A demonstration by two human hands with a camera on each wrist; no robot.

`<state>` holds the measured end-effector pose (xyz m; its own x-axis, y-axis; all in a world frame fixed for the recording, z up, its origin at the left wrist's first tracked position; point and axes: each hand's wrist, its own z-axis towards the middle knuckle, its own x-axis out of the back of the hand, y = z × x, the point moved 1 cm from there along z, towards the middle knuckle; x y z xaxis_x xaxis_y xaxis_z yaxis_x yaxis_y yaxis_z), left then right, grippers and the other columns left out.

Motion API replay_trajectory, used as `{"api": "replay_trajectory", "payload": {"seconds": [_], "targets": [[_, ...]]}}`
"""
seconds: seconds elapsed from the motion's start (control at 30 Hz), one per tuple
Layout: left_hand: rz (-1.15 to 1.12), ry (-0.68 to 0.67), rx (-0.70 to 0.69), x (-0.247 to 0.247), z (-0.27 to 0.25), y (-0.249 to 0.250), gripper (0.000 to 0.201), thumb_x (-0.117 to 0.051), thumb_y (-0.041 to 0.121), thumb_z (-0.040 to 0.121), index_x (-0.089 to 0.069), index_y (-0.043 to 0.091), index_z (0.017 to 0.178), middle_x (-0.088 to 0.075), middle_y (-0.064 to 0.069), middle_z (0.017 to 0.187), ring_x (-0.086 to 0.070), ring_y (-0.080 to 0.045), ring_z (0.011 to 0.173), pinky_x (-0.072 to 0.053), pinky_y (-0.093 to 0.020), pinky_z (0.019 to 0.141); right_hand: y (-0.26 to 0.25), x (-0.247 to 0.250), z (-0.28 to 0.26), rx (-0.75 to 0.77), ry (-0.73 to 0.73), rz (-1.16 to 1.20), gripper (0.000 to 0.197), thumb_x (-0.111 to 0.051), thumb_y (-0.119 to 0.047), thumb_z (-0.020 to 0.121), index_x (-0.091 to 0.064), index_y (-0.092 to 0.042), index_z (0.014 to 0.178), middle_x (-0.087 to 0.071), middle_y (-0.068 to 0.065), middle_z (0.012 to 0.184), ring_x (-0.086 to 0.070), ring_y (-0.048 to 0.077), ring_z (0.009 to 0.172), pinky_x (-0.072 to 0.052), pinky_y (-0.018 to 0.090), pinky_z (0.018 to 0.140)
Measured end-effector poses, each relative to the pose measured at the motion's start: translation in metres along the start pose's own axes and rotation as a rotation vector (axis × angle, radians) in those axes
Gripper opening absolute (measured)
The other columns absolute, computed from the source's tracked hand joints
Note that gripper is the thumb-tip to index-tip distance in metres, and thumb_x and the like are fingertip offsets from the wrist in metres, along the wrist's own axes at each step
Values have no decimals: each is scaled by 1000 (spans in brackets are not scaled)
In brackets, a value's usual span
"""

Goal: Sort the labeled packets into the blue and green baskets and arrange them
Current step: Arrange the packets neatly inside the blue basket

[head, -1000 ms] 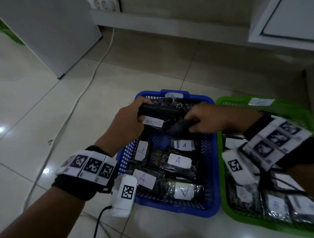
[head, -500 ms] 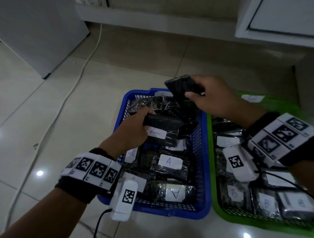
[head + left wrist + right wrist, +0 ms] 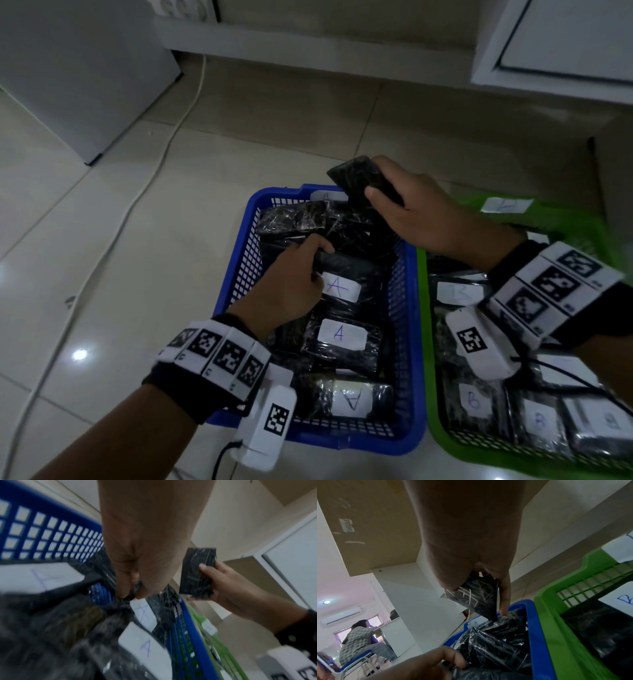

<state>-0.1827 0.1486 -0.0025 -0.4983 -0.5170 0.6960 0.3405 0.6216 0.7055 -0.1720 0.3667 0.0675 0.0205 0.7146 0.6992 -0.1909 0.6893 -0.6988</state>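
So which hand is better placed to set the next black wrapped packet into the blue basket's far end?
Right hand: it already holds a black wrapped packet above that end of the blue basket. The left hand grips an A-labelled packet mid-basket.

Pale glossy floor tiles (image 3: 102, 260) with light reflections; a white cable (image 3: 144, 192) trails past a grey cabinet (image 3: 78, 68). Beige wall (image 3: 342, 20) with white skirting ledge (image 3: 308, 44). Right wrist view: wall-mounted air conditioner (image 3: 340, 616), ceiling lamp (image 3: 326, 601), seated person (image 3: 359, 638).

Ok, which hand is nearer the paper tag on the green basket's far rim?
Right. The right hand holds a black packet over the blue basket beside the green basket's tag; the left hand grips an A packet farther left.
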Motion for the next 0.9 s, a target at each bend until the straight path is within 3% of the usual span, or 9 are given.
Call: {"api": "replay_trajectory", "payload": {"seconds": [0.13,0.2,0.3,0.37,0.47,0.57,0.63,0.77,0.9], "targets": [[38,-87,55,-14,-6,3,58,-63,11,93,-33,24,141,-66,-1,88,-63,-9,74,-52,-22,61,0,-4,-4,-10,-33,45,31,-41,-31,103,-39,-30,134,-62,-6,73,-61,3,61,-44,12,52],[122,-165,21,-10,-9,6,63,-59,19,97,-27,23,151,-70,-3,92,-67,-13,78,-55,-30,69,-1,-7,-8,-27,-63,89,33,-39,-34,103,-34,-35,136,-64,-1,73,-63,9,60,-55,25,57],[194,-41,12,21,-4,15,38,-40,33,106,-46,23,142,-71,-7,103,-67,-16,86,-49,-25,71,-2,-11,-12,-17,-82,91,34,-41,-33,103,-35,-38,136,-65,-2,76,-64,10,63,-59,37,63],[-157,111,191,45,-3,29,44,-23,54,105,-59,33,120,-75,-4,93,-73,-20,82,-56,-29,70,-7,-17,-15,80,-95,8,37,-46,-28,102,-41,-36,138,-68,-6,91,-64,4,74,-55,22,69],[-687,-10,498,63,-5,44,67,-23,78,91,-65,30,111,-78,-6,95,-76,-23,86,-60,-36,72,-19,-34,-16,258,-200,-127,41,-56,-23,97,-51,-30,137,-64,-15,108,-53,-3,87,-35,7,83],[-773,-38,480,66,-12,40,34,-55,45,98,-70,19,114,-76,-7,106,-75,-18,91,-59,-30,71,-25,-43,-16,238,-293,-134,47,-67,-41,87,-54,-36,132,-63,-13,113,-52,4,98,-39,22,92],[-749,15,465,64,-16,26,26,-62,22,97,-67,16,122,-74,-7,109,-73,-18,92,-59,-28,71,-24,-37,-13,162,-249,-52,46,-75,-52,75,-63,-35,116,-63,-18,105,-56,0,93,-46,22,85],[-236,282,246,67,-28,-6,29,-62,17,97,-65,19,126,-70,4,113,-66,-3,90,-48,-3,71,-6,-24,-4,-4,-50,-168,17,-74,-40,81,-73,-24,85,-70,-11,80,-58,-2,64,-45,14,64],[-47,382,84,60,-40,-20,26,-57,17,99,-65,24,123,-66,7,111,-61,-6,96,-42,-6,78,16,-34,-2,-54,-149,-421,22,-76,-32,81,-75,-14,94,-73,3,87,-62,13,74,-54,32,75]]}}
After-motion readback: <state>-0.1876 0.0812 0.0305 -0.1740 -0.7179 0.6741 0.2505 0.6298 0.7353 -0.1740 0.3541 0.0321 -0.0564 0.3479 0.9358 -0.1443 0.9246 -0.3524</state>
